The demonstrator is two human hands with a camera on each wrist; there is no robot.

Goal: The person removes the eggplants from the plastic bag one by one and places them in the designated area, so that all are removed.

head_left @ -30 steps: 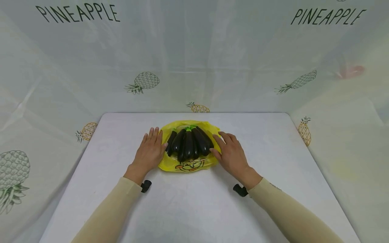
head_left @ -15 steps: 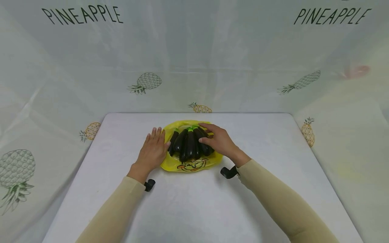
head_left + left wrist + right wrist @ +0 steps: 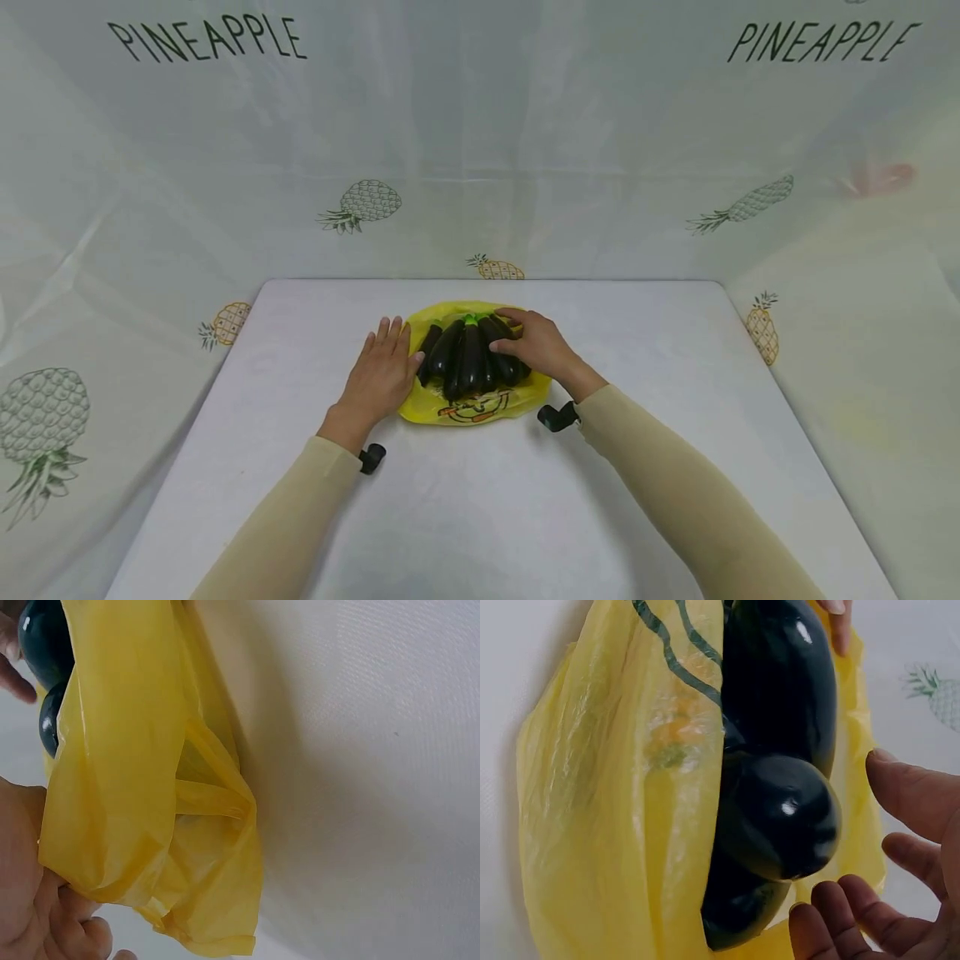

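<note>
A yellow plastic bag with a printed drawing lies opened out mid-table in the head view. Several dark, glossy eggplants with green stems lie side by side in it. My left hand rests against the bag's left edge, fingers straight and pointing away. Over the right-hand eggplants is my right hand, thumb and fingers spread apart. The right wrist view shows that thumb and the bent fingers beside a rounded eggplant end, without a grip on it. Bag folds fill much of the left wrist view.
The white table has its far edge against a pale curtain printed with pineapples and lettering. Black wrist cameras hang under both wrists, low over the tabletop.
My right hand has moved left and inward from the bag's right edge to above the right-hand eggplants. The left hand stays at the bag's left side.
</note>
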